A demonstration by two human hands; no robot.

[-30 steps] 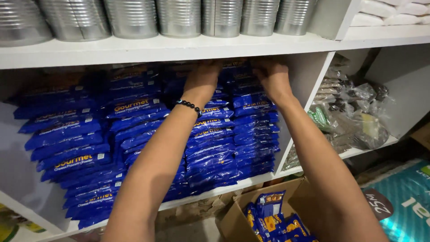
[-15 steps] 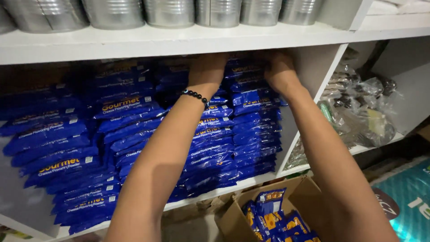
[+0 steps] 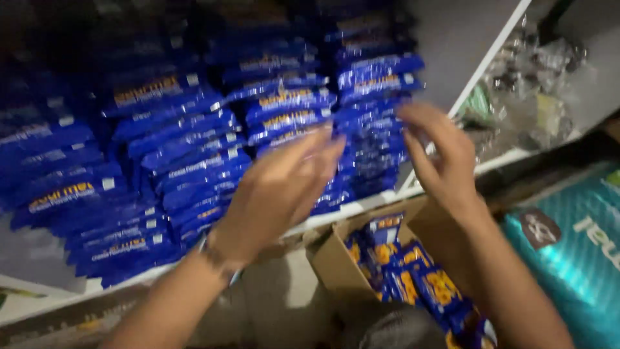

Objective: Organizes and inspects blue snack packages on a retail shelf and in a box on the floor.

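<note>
Both of my hands hover empty in front of a white shelf packed with stacks of flat blue packets. My left hand has its fingers spread and a dark bead bracelet on the wrist. My right hand is open too, palm turned inward, just right of the stacks. Below them an open cardboard box holds several blue and yellow packets. The picture is motion-blurred.
A white upright panel splits the shelf; clear plastic bags lie in the right bay. A teal wrapped pack stands at the lower right. The shelf's lower edge runs just above the box.
Both hands have come down and out from the top of the packet stacks and now hang open in front of them. The view has dropped lower toward the box.
</note>
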